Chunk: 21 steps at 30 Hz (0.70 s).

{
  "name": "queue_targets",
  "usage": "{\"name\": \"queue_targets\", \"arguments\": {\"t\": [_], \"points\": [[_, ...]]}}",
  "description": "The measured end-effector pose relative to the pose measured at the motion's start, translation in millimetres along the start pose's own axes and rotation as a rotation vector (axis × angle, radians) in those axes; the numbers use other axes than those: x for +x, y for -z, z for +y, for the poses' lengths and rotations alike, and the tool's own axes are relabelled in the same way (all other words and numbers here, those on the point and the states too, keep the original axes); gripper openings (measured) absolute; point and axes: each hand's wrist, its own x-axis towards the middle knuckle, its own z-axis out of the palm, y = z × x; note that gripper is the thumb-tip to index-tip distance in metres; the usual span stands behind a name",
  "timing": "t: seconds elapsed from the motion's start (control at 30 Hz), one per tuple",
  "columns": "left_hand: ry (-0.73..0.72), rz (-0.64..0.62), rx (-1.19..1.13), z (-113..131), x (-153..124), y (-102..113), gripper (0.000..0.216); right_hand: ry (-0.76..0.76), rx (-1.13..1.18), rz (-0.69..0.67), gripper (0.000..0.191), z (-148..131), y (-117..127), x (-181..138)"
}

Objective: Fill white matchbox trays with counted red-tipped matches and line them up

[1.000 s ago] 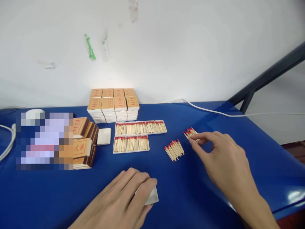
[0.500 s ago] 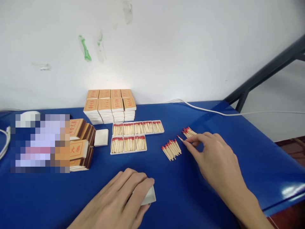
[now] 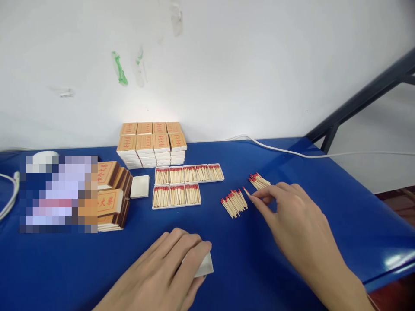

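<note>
My left hand [image 3: 171, 268] is closed around a white matchbox tray [image 3: 205, 266] near the front of the table; the fingers cover most of it, and the part that shows is bare inside. Between thumb and forefinger, my right hand [image 3: 292, 224] pinches a red-tipped match [image 3: 245, 190]. Just left of that match lies a loose pile of matches [image 3: 234, 203] on the blue table. A second pile of matches [image 3: 258, 181] lies behind my right fingertips. Farther back, two rows of filled matchbox trays [image 3: 177, 195] sit side by side, red heads pointing away from me.
Stacked matchboxes [image 3: 145, 144] stand against the white wall. More matchbox covers [image 3: 110, 201] are piled at the left, beside a white tray [image 3: 140, 186] and a blurred-out patch [image 3: 61, 194]. A white cable [image 3: 275, 147] runs along the back of the blue table [image 3: 343, 194].
My right hand has shifted slightly right and down, still pinching the match. The left hand keeps its hold on the tray. The whole view has moved slightly.
</note>
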Motion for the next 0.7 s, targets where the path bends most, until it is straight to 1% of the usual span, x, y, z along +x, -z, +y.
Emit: {"name": "queue_targets", "arguments": {"t": [0.17,0.27,0.33,0.4,0.53,0.6,0.7], "points": [[-0.001,-0.007,0.002,-0.7,0.1,-0.7,0.03,-0.045,0.104,-0.065,0.022,-17.7,2.9,4.6],[-0.001,-0.011,-0.01,-0.9,0.6,0.1,0.03,-0.078,0.132,-0.076,0.021,-19.1,4.9,7.7],[0.001,-0.007,-0.014,-0.6,0.0,1.0,0.031,-0.104,0.11,-0.029,0.025,-13.6,6.5,9.0],[0.007,-0.01,-0.017,0.2,-0.7,1.4,0.032,-0.126,0.069,0.027,0.034,-4.7,7.5,9.8],[0.015,-0.015,-0.019,1.4,-0.4,1.4,0.031,-0.115,0.004,0.067,0.051,12.6,5.0,10.5],[0.014,-0.013,-0.013,1.3,0.3,1.4,0.031,-0.11,-0.023,0.069,0.052,17.4,1.3,10.4],[0.01,-0.006,-0.002,0.8,0.7,1.1,0.031,-0.125,-0.049,0.054,0.047,19.5,-5.0,10.2]]}}
